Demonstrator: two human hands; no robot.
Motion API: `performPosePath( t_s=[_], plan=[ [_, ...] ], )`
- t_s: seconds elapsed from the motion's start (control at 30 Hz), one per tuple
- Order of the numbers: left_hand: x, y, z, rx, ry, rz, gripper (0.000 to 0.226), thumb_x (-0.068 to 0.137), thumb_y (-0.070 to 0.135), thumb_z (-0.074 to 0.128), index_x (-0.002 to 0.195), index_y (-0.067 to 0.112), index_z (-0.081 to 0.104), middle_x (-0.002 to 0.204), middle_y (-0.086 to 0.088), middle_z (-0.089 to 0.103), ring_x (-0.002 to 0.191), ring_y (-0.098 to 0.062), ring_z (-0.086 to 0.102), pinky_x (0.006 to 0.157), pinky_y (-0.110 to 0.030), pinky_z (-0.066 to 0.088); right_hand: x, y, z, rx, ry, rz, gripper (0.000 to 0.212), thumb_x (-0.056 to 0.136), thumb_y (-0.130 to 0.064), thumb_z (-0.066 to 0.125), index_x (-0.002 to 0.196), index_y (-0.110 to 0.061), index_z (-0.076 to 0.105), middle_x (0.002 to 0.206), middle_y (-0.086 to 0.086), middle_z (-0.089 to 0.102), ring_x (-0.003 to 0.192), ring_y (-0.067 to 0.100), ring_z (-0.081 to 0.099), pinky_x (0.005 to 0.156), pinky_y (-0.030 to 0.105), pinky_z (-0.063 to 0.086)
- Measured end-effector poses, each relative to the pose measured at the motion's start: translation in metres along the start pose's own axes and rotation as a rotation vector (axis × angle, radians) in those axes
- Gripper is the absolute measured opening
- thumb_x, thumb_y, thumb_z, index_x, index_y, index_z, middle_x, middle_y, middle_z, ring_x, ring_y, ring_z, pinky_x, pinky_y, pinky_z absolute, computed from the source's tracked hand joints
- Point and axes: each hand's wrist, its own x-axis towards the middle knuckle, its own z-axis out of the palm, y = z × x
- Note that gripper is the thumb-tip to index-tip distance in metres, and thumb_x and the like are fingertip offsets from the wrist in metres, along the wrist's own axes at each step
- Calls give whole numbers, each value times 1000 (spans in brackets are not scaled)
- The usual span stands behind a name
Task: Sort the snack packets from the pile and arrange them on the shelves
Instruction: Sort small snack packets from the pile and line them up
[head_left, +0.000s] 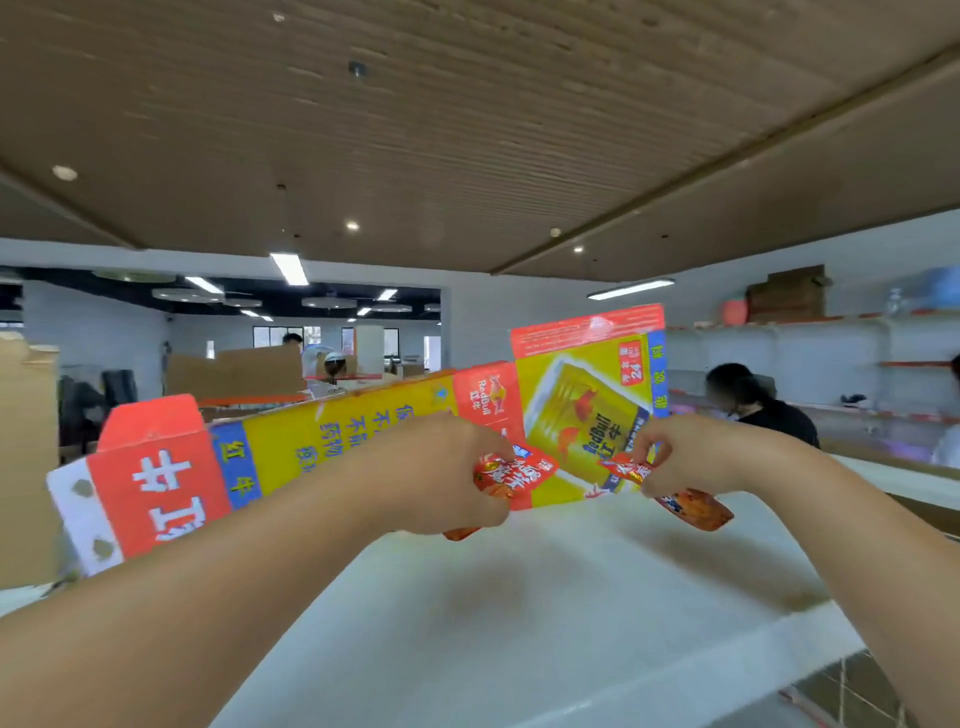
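Forearms outstretched; left hand (441, 470) grips red packet (511, 480), right hand (685, 457) pinches second packet (693, 506) above shelf (519, 613).

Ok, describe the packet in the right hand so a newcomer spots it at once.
Start from the big yellow and red carton along the white shelf. In front of its right end, the right hand pinches a red snack packet. Unlike the other packet in the left hand, its brownish end juts down to the right.

Upside-down Red Bull carton (332, 436), cardboard boxes (787, 293) beyond
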Motion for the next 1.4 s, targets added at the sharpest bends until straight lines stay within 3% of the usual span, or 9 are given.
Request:
performPosePath(
  t_s=[0.23,0.33,0.6,0.7,0.8,0.97,1.03,1.2,1.4],
  plan=[
    [98,63,58,0,-129,-132,53,80,58,64,132,47,57,126,7,62,106,-19,58,83,-30,51,60,60,3,-32,-91,-100,34,76,-51,74,105,-40,59,94,-6,69,78,14,70,61,26,52],
    [109,64,73,11,-172,-210,53,80,59,61,132,46,58,126,9,61,109,-18,58,88,-31,52,87,48,12,-45,-148,-208,31,78,-51,73,102,-38,60,89,-8,64,75,15,68,61,27,52],
    [85,25,88,7,-281,-442,38,84,56,59,120,44,64,108,15,63,98,-13,58,78,-25,47,115,-18,29,-242,-285,-449,31,88,-47,63,110,-25,61,86,-6,57,69,14,63,59,26,46],
    [83,15,93,29,-327,-479,43,94,55,53,136,46,57,136,15,59,122,-15,55,95,-26,45,123,-20,59,-177,-356,-473,35,86,-59,65,105,-30,59,95,-7,62,81,17,70,70,33,55],
    [83,10,93,2,-396,-501,44,99,53,49,141,44,53,145,15,53,129,-13,51,98,-24,41,129,-13,70,-181,-367,-500,43,85,-64,65,115,-32,61,106,-5,65,85,18,70,75,32,52],
    [84,15,86,17,-514,-494,45,102,40,45,146,47,47,141,15,56,124,-13,54,87,-22,41,135,0,69,-173,-412,-537,64,82,-57,73,140,-39,53,136,-9,54,108,17,64,95,37,53],
    [85,17,84,22,-545,-470,43,102,34,49,143,44,51,135,12,61,120,-13,58,84,-20,42,135,-1,70,-184,-399,-571,65,84,-55,72,143,-38,51,140,-11,53,116,14,57,96,33,49],
    [78,15,86,14,-534,-487,48,98,40,49,138,63,43,133,25,57,112,-4,55,86,-20,44,137,-4,81,-199,-404,-612,57,90,-58,64,142,-40,51,135,-14,59,116,15,57,92,33,46],
    [83,17,78,44,-601,-456,46,106,31,49,152,29,44,148,3,52,132,-17,51,89,-19,37,138,0,84,-185,-444,-606,54,93,-62,57,144,-48,46,136,-16,55,121,14,54,93,31,44]
  ],
)
